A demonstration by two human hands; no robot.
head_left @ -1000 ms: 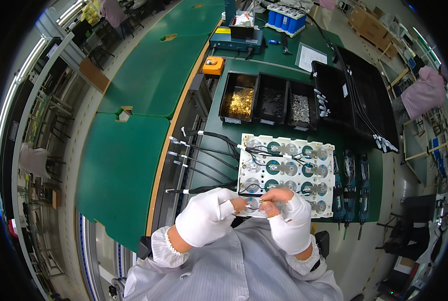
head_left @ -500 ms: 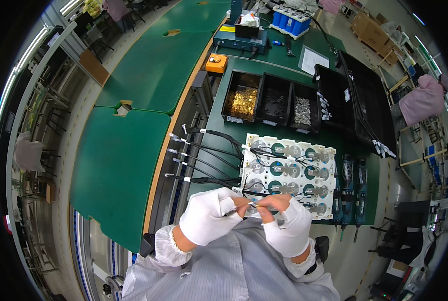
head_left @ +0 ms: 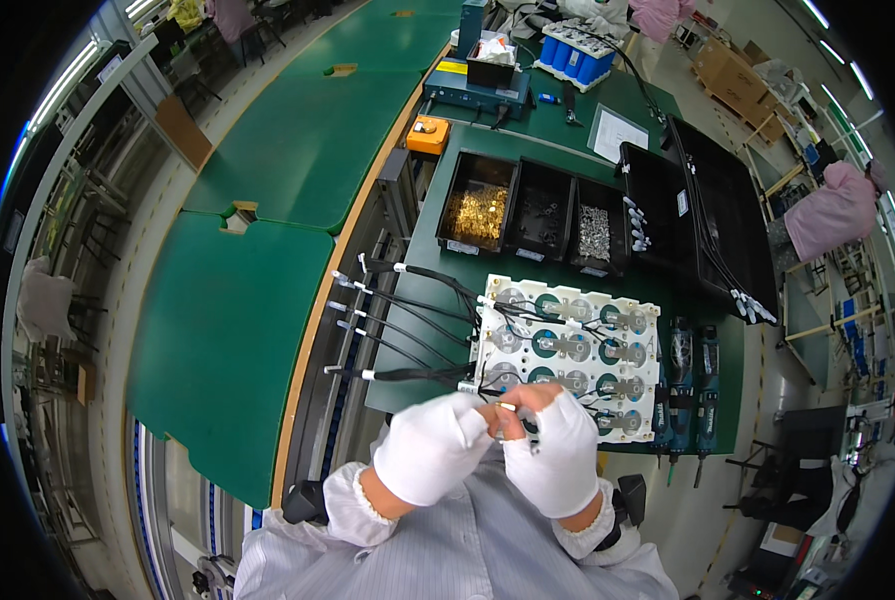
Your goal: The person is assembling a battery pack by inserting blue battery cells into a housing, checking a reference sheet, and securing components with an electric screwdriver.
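Observation:
My left hand (head_left: 432, 447) and my right hand (head_left: 555, 452), in white gloves with bare fingertips, meet in front of the white battery frame (head_left: 524, 350). Their closed fingertips pinch a small pale piece with a yellowish tint (head_left: 507, 406), too small to identify. Clear round covers, green rings and metal strips fill the frame. Thin black wires run across it, and bundled black cables (head_left: 432, 315) with white labels stick out of its left side. My hands cover part of the frame's near left corner.
Behind the frame stand black bins with gold-coloured parts (head_left: 479, 212), dark parts (head_left: 541, 212) and silvery parts (head_left: 594, 232). Black trays (head_left: 709, 225) with cables lie to the right. Power screwdrivers (head_left: 680, 400) lie beside the frame. An orange box (head_left: 428, 134) sits at the bench's left edge.
My right fingers have curled further around the small piece, and both hands are drawn closer together. The whole view has shifted slightly; the frame and bins stay in place on the bench.

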